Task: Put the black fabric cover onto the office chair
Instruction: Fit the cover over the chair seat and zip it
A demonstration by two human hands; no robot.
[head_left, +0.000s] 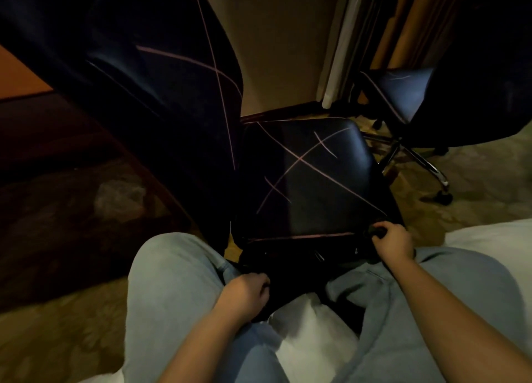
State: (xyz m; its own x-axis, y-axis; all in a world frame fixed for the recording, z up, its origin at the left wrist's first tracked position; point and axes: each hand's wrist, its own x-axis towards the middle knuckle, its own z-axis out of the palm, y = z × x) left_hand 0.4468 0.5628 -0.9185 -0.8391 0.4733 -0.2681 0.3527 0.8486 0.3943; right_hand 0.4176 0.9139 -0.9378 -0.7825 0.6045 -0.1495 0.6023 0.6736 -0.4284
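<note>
The office chair stands right in front of me, its seat point(308, 178) wrapped in the black fabric cover with thin pink lines. Its tall backrest point(138, 74) at the upper left wears the same fabric. My right hand point(393, 240) grips a bunched bit of the cover at the seat's near right corner. My left hand point(244, 295) has curled fingers on the dark fabric edge hanging below the seat's front, between my knees. The underside of the seat is hidden.
A second office chair point(403, 94) with a chrome wheeled base point(417, 163) stands at the right rear. I sit on white bedding point(311, 345), my knees in blue jeans either side of the seat. A dark wooden desk point(43, 152) lies left; patterned carpet covers the floor.
</note>
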